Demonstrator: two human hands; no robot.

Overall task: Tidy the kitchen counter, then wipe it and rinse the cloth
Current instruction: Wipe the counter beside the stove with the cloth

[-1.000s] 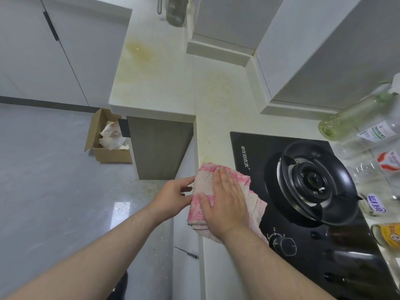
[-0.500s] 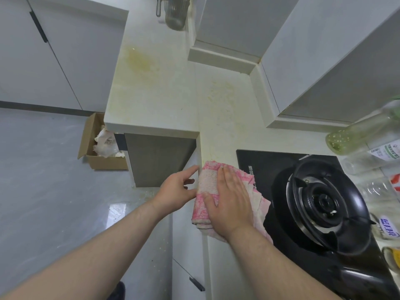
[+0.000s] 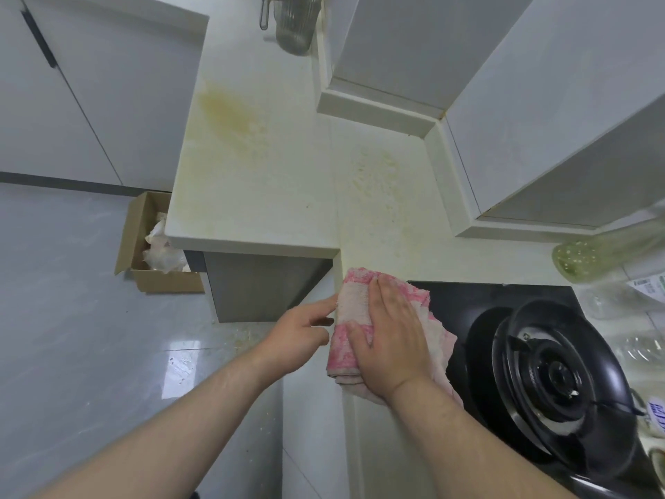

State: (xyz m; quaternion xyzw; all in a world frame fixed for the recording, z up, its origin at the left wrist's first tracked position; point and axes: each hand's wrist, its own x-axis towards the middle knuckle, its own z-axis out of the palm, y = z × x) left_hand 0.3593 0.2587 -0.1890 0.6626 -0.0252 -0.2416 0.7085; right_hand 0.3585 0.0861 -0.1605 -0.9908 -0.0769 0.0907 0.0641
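Right grip (image 3: pixel 390 340) flat, palm down, fingers straight toward 12 o'clock, pressing the cloth (image 3: pixel 351 304). Left grip (image 3: pixel 298 333) at its 9 o'clock, relaxed fingertips touching the cloth edge. Forearms enter from 7 and 5 o'clock.

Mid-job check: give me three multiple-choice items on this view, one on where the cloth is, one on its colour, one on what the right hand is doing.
1. Where does the cloth lie?
A. On the counter edge beside the hob.
B. In the cardboard box.
C. On the burner.

2. What colour is the cloth?
A. Blue.
B. Pink and white.
C. Green.

3. What is the right hand doing?
A. Pressing flat on the cloth.
B. Gripping a bottle.
C. Hanging idle.

Answers: 1 A, it lies at the front edge left of the black hob; 2 B, pink patches on white weave; 3 A, straight fingers spread over it.
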